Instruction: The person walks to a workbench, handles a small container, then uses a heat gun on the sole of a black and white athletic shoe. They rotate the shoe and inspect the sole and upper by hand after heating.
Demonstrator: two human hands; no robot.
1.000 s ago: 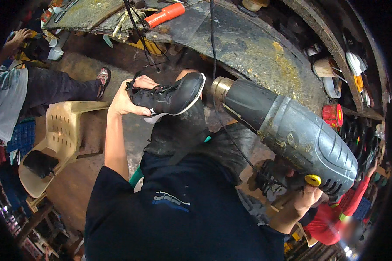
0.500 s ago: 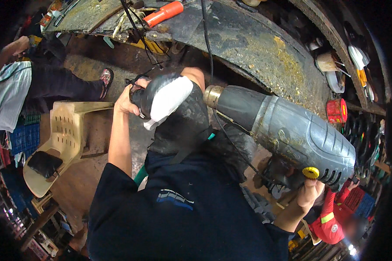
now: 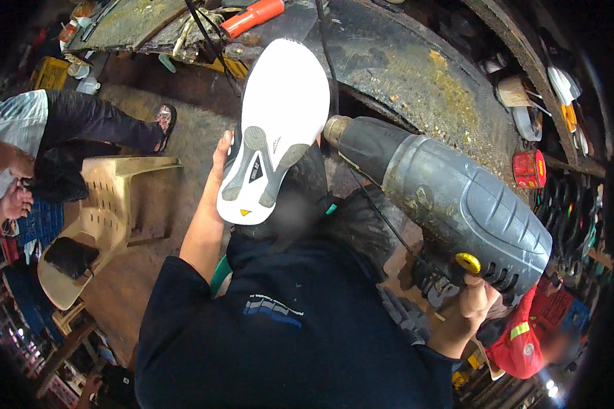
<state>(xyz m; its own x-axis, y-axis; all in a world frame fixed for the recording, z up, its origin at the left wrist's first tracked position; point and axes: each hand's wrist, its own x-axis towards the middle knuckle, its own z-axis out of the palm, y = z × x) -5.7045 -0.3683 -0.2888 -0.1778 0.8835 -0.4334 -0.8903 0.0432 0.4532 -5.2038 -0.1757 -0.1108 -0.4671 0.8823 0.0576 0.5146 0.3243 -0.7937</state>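
A shoe (image 3: 286,88) is held up in front of me with its white and grey sole facing up. My left hand (image 3: 224,148) is closed on the shoe's left side; most of its fingers are hidden behind the sole. On the right, my right hand (image 3: 476,298) is wrapped round the handle of a grey heat gun (image 3: 457,194), below a yellow dial (image 3: 467,263). The gun's metal nozzle (image 3: 335,129) points left, close to the right edge of the shoe, apart from it by a small gap.
A worn workbench (image 3: 402,75) runs across the far side, with an orange-red tube (image 3: 252,18) and black cables. A red tin (image 3: 529,169) stands at right. At left are a beige plastic chair (image 3: 106,204) and a seated person's leg (image 3: 95,117); another person in red (image 3: 518,347) is at lower right.
My left hand has turned and raised the shoe, so its full sole now faces up. The heat gun has shifted slightly left. At left, the other person's hands have come into view.
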